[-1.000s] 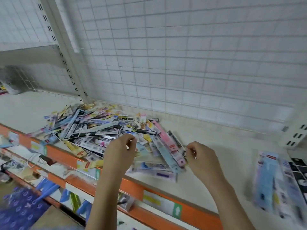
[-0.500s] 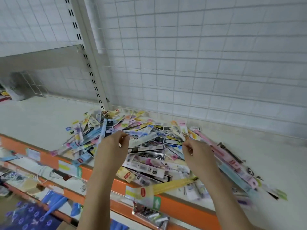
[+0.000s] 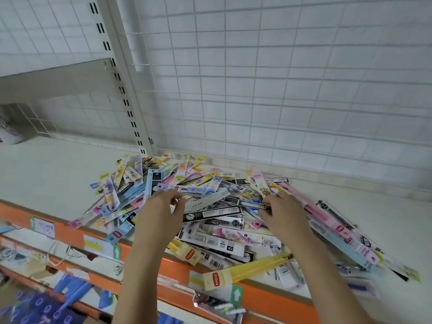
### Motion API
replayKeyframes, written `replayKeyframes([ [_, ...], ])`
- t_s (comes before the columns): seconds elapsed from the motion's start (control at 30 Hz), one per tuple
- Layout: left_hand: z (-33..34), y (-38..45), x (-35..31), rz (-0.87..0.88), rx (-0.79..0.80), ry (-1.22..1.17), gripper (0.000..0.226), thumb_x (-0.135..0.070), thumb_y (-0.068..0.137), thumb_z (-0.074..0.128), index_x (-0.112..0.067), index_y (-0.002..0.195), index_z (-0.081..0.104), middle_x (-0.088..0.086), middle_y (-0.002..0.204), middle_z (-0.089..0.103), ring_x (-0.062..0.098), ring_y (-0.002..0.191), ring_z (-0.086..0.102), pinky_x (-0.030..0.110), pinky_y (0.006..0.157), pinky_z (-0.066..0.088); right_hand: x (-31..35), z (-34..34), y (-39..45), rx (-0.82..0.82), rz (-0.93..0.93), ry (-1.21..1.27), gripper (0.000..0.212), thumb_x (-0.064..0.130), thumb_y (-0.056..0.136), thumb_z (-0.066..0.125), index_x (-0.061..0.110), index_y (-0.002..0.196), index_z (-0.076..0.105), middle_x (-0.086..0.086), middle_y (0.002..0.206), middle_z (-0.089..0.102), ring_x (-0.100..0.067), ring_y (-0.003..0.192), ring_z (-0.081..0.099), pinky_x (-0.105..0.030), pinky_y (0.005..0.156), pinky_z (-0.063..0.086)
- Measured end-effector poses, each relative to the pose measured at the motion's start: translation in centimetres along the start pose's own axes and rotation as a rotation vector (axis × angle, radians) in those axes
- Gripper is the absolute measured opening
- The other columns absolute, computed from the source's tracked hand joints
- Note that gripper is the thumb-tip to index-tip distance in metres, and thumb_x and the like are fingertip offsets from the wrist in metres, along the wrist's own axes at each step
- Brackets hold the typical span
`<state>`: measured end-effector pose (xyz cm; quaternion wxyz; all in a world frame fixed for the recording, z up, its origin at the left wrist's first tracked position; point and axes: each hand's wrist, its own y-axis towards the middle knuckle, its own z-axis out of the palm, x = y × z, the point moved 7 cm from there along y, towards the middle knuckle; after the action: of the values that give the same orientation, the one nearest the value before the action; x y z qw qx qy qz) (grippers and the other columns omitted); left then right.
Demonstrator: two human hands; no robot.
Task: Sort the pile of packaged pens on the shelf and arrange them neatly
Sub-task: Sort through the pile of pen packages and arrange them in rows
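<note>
A loose pile of packaged pens (image 3: 210, 230) in many colours lies across the white shelf (image 3: 46, 174). Both hands are over the middle of the pile. My left hand (image 3: 161, 216) has its fingers curled and pinches the end of a pale, see-through pen pack (image 3: 205, 201). My right hand (image 3: 284, 216) is curled too and pinches the end of a dark-edged pen pack (image 3: 253, 205). A black pack (image 3: 210, 213) lies between the two hands. A long pink pack (image 3: 311, 206) runs just right of my right hand.
A yellow pack (image 3: 245, 270) overhangs the orange front edge (image 3: 264, 298), which carries price labels. A wire-grid back panel (image 3: 280, 101) and a slotted upright (image 3: 126, 94) close the rear. Lower shelves with blue items (image 3: 70, 293) sit below left.
The view has swung left, so the pile is centred and the laid-out packs at the right are out of sight. Both hands have moved onto the pile's middle and closed on packs.
</note>
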<state>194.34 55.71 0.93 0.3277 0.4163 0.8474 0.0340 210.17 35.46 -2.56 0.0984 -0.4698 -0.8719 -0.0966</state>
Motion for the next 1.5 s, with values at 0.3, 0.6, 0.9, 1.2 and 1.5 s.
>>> replayKeyframes([
  [0.3, 0.4, -0.1, -1.9, -0.008, 0.005, -0.013, 0.020, -0.024, 0.092, 0.054, -0.012, 0.102, 0.067, 0.000, 0.090, 0.066, 0.017, 0.071, 0.053, 0.025, 0.063, 0.039, -1.8, -2.0, -0.6, -0.054, -0.074, 0.039, 0.028, 0.022, 0.097, 0.040, 0.017, 0.108, 0.065, -0.002, 0.096, 0.060, -0.024, 0.098, 0.056, -0.032, 0.079, 0.042],
  [0.6, 1.7, -2.5, -3.1, -0.064, 0.155, 0.136, 0.030, -0.024, 0.089, 0.060, -0.013, 0.117, 0.060, 0.000, 0.084, 0.052, 0.018, 0.076, 0.049, 0.026, 0.067, 0.040, -3.4, -2.8, -2.0, -0.112, -0.008, 0.157, 0.029, 0.019, 0.095, 0.041, 0.009, 0.122, 0.046, 0.005, 0.061, 0.041, -0.015, 0.055, 0.044, -0.028, 0.045, 0.025],
  [0.9, 3.7, -1.7, -3.8, -0.088, 0.274, 0.241, 0.028, -0.023, 0.091, 0.052, -0.026, 0.116, 0.063, 0.002, 0.098, 0.068, 0.023, 0.084, 0.064, 0.027, 0.064, 0.047, -2.0, -3.0, -2.0, -0.080, -0.029, 0.172, 0.020, 0.026, 0.096, 0.043, 0.013, 0.109, 0.050, -0.002, 0.068, 0.056, -0.022, 0.058, 0.053, -0.029, 0.049, 0.035],
  [1.2, -3.7, 3.6, -1.1, 0.118, 0.019, -0.099, 0.025, -0.009, 0.092, 0.047, -0.012, 0.104, 0.069, 0.004, 0.064, 0.066, 0.013, 0.051, 0.056, 0.022, 0.050, 0.044, 4.0, -2.1, 0.6, -0.137, 0.010, 0.208, 0.014, 0.024, 0.096, 0.046, 0.014, 0.104, 0.053, 0.002, 0.064, 0.053, -0.015, 0.052, 0.046, -0.027, 0.043, 0.027],
  [1.5, -6.3, 6.9, 6.7, 0.137, 0.042, -0.344, 0.008, -0.026, 0.090, 0.058, -0.020, 0.089, 0.063, -0.003, 0.055, 0.053, 0.009, 0.047, 0.043, 0.022, 0.051, 0.033, 14.6, 1.9, 2.1, 0.071, -0.104, 0.188, 0.025, 0.030, 0.091, 0.053, 0.026, 0.116, 0.060, 0.000, 0.095, 0.068, -0.019, 0.083, 0.063, -0.031, 0.068, 0.049],
])
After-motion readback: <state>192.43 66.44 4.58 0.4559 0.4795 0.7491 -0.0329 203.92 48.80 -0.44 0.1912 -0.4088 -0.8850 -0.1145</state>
